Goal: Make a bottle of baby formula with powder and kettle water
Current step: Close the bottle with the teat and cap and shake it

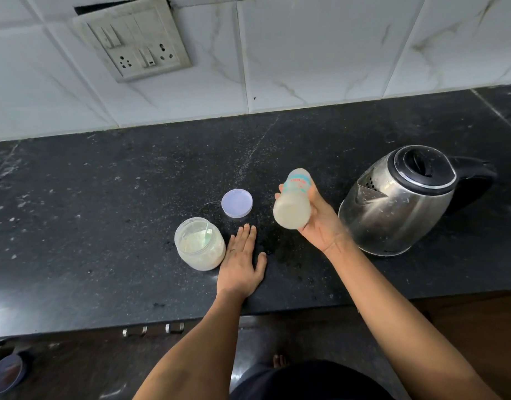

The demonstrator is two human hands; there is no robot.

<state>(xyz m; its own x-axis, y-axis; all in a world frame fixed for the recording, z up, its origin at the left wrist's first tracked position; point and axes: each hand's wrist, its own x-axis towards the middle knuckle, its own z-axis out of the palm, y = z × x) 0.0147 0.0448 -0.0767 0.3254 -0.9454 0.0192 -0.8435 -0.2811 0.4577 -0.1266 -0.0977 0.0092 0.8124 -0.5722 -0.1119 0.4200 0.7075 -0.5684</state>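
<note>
- The baby bottle (293, 202) is in the air over the tabletop (104, 212), at about 2 o'clock from the powder jar (199, 243) and at 9 o'clock from the kettle (401, 203).
- Its long axis runs roughly from 6 to 12 o'clock. The wide base is turned towards the person and the top end points away towards the wall. The contents look pale and milky. The top end is blurred, so I cannot tell what closes it.
- The right hand (320, 223) grips the bottle from its 3 o'clock side. The palm lies under the body and the fingers are curled round it, with the fingertips showing at the far edge.
- The left hand (242, 261) lies flat on the tabletop with fingers straight and together and the thumb spread. It holds nothing. It is just beside the jar, which is at its 9 o'clock.
- The jar stands open with powder inside and what looks like a greenish scoop. Its round lid (237, 203) lies flat at 12 o'clock from the left hand, apart from both hands.
- Judging by the tilt and the cloudy fill, the step in hand is probably mixing. The left hand is nearer the lid and jar, so it is better placed to close the jar.
</note>
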